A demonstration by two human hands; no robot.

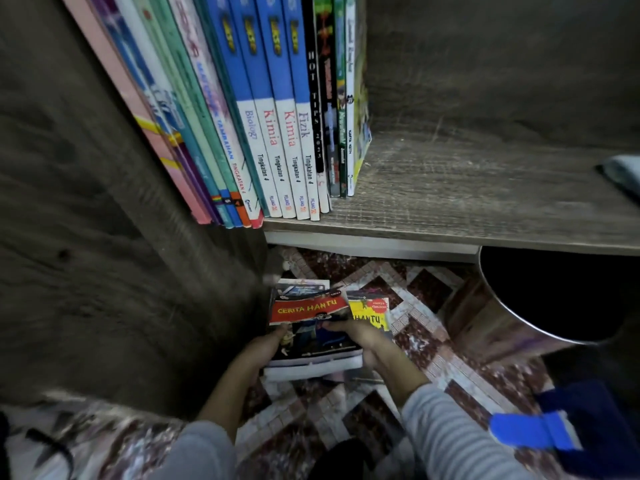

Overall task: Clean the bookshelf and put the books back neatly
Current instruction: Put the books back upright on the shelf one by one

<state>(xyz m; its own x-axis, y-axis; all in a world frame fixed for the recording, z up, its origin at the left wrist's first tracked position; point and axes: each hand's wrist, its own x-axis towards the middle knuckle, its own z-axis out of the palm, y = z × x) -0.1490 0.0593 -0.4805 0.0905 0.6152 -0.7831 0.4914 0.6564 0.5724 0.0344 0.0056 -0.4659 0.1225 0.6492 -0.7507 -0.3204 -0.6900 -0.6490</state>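
The left hand [265, 344] and right hand [363, 341] gripped the stack of books [311, 327] from either side, low over the floor [429, 344]. Seemingly mid-pickup. Next, it needed lifting onto the shelf [467, 188] above the hands, upright beside the standing row [277, 133].

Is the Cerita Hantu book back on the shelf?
No, the left hand and right hand grip the Cerita Hantu book down by the floor, below the shelf.
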